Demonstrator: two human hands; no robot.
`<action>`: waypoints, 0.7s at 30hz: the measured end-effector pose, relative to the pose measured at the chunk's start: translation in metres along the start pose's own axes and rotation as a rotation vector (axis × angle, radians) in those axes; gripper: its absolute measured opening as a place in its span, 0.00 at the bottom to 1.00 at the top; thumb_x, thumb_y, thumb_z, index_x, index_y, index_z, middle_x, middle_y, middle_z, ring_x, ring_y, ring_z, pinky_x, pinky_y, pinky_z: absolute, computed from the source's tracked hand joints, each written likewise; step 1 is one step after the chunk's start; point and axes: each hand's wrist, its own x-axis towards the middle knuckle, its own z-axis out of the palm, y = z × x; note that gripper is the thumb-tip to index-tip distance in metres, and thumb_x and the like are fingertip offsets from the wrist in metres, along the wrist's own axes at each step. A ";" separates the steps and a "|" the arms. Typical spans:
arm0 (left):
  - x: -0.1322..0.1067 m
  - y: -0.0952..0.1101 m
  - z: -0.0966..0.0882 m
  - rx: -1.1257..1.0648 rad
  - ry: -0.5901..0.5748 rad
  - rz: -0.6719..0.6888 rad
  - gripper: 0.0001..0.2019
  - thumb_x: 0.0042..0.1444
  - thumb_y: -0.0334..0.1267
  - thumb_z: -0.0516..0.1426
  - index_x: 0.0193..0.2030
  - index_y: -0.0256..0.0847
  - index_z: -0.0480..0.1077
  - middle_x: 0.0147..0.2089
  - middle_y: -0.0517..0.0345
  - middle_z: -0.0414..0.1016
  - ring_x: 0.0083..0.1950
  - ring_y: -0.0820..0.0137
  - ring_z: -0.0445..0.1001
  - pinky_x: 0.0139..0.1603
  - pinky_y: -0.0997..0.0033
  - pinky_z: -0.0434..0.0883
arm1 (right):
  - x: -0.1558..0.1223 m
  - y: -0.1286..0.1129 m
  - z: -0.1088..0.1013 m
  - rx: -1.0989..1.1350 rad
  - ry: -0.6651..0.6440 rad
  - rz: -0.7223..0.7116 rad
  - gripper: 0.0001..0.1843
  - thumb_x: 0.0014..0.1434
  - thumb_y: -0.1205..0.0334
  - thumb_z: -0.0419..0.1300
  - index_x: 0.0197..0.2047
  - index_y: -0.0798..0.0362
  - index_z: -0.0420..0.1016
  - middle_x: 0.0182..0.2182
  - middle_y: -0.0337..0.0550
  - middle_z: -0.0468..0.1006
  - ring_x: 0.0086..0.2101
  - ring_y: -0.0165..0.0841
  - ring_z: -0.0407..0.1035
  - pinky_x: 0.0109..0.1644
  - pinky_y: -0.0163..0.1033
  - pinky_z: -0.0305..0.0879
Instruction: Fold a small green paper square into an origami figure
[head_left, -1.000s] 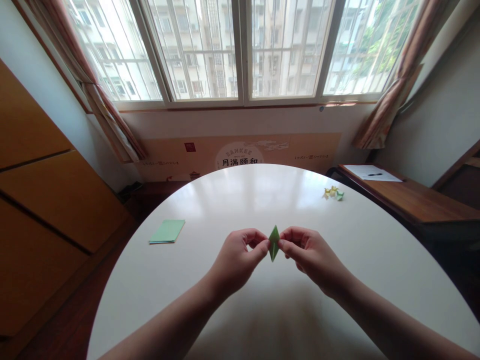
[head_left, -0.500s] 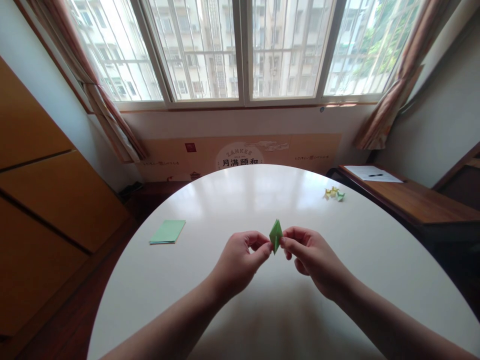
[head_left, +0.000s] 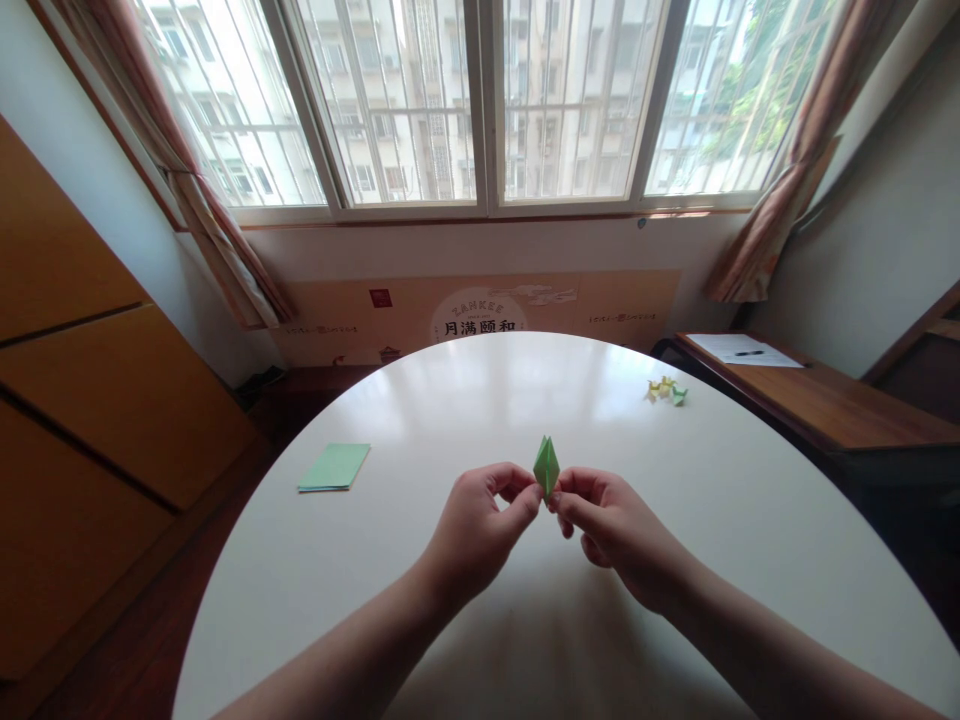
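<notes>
A small green folded origami paper (head_left: 547,464), diamond-shaped with two points at its top, is held upright above the white table. My left hand (head_left: 487,515) pinches its lower left edge between thumb and forefinger. From the other side, my right hand (head_left: 611,520) grips the lower right part near the bottom tip, with thumb and forefinger closed on it. The fingertips partly cover the paper's lower end.
On the round white table (head_left: 420,400), a stack of light green paper (head_left: 334,467) lies to the left. Several small yellow and green folded paper figures (head_left: 666,390) sit at the far right. Beyond is a wooden desk (head_left: 840,400) bearing white sheets (head_left: 731,349) and a pen (head_left: 748,353).
My right hand has shifted left and slightly down, toward the paper's bottom tip. The folded paper has turned a little, and its two top points now show apart.
</notes>
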 end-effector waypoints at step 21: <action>0.004 0.001 -0.005 -0.205 -0.047 -0.164 0.15 0.52 0.47 0.64 0.30 0.33 0.77 0.24 0.57 0.72 0.24 0.74 0.66 0.18 0.78 0.65 | -0.004 -0.005 0.002 -0.103 0.041 -0.132 0.21 0.56 0.44 0.65 0.38 0.55 0.78 0.23 0.38 0.71 0.20 0.27 0.58 0.17 0.31 0.52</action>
